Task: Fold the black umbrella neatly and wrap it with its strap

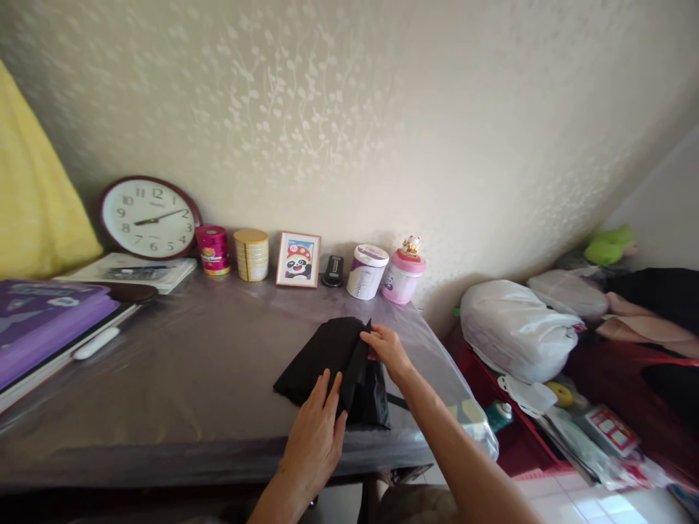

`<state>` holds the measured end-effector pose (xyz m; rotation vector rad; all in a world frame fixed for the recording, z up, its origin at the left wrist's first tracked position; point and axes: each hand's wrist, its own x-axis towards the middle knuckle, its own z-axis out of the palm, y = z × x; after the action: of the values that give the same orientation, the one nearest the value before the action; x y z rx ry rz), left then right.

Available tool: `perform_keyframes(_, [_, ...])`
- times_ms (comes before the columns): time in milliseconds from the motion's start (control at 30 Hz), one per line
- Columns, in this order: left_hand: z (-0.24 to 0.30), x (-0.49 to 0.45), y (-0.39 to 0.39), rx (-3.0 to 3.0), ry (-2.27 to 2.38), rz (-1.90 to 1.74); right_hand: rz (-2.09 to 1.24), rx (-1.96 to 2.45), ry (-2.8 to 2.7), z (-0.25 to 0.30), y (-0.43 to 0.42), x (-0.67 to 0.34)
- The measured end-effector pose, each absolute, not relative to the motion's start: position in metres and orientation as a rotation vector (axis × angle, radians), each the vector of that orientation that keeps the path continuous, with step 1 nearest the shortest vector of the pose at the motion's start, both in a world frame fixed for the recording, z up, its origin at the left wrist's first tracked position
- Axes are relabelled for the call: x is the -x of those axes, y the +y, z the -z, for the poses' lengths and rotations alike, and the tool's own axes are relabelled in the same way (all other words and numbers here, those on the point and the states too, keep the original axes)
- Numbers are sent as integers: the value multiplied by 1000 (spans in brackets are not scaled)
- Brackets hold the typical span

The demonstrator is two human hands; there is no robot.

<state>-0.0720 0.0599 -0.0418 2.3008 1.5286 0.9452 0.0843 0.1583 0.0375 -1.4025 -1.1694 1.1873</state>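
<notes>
A black bag point(326, 353), thin and partly folded over, lies near the front edge of the plastic-covered table point(180, 371). My right hand point(389, 349) pinches the bag's upper right edge between thumb and fingers, lifting that edge slightly. Flat on the bag's lower part rests my left hand point(317, 426), its fingers stretched out. A shinier black part of the bag shows below the fold, between the two hands. What is inside the bag, if anything, is hidden.
Along the wall stand a clock point(150, 218), a pink tin point(212, 249), a yellow-lidded canister point(251, 255), a framed panda picture point(298, 259), a white-purple tub point(368, 271) and a pink tub point(403, 279). A purple case point(44, 324) lies left. Bags point(516, 327) crowd the right.
</notes>
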Motion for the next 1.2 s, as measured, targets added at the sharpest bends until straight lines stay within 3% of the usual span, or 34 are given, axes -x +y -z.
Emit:
perform_keyframes(733, [10, 71, 49, -2326, 1682, -1170, -1007, 1622, -1467, -7, 191, -49])
perform_keyframes(967, [43, 63, 56, -2512, 1698, -975, -962, 1520, -1699, -13, 180, -50])
perform_keyframes(1200, [51, 60, 54, -2501, 1786, -936, -242, 1218, -2275, -18, 152, -64])
